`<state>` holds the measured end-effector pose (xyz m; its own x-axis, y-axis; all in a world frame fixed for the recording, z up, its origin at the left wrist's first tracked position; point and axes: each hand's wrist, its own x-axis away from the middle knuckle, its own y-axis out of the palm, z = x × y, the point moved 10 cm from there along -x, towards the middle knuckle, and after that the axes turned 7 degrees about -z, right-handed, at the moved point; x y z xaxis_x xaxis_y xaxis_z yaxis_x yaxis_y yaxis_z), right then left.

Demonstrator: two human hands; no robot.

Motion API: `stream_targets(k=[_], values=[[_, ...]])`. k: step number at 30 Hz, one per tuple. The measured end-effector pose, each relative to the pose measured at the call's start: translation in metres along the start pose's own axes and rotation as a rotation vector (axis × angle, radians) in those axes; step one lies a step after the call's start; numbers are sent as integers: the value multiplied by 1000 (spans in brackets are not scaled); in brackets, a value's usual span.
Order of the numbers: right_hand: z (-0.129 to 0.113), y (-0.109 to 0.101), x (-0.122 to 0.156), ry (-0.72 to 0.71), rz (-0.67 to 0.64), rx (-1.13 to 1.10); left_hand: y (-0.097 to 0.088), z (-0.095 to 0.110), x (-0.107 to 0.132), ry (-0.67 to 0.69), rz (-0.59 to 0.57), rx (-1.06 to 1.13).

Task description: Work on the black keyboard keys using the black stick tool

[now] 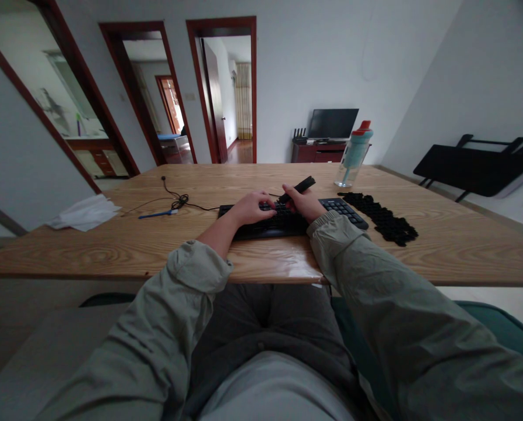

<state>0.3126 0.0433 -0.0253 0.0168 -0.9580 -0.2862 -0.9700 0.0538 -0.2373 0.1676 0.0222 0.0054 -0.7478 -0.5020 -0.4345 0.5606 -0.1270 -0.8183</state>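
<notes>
A black keyboard (340, 209) lies on the wooden table (112, 245) in front of me. My left hand (253, 207) rests on its keys, fingers curled down and pressed on the middle of the key field. My right hand (304, 203) is closed round a black stick-like tool (297, 188), whose lower tip points down at the keys next to my left fingers. To the right of the keyboard lies a spread of several loose black keycaps (382, 217).
A teal water bottle (354, 154) with a red cap stands behind the keycaps. The keyboard's cable (178, 202) coils to the left, near a blue pen (157, 214) and white tissue (85, 212). A black folding table (476, 166) leans at the right wall.
</notes>
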Motion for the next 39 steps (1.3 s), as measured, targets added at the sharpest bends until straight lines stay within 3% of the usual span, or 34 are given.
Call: stream_targets(k=[8, 16, 23, 32, 39], values=[[-1, 0, -2, -30, -7, -6, 2, 7, 1, 19, -26, 50], [3, 0, -1, 10, -11, 17, -6, -15, 1, -105, 68, -35], [1, -1, -1, -5, 8, 19, 0, -9, 0, -110, -11, -16], [-12, -1, 3, -95, -5, 165, -1, -15, 2, -176, 14, 88], [-28, 6, 8, -213, -32, 321, -1, -31, 1, -222, -11, -82]])
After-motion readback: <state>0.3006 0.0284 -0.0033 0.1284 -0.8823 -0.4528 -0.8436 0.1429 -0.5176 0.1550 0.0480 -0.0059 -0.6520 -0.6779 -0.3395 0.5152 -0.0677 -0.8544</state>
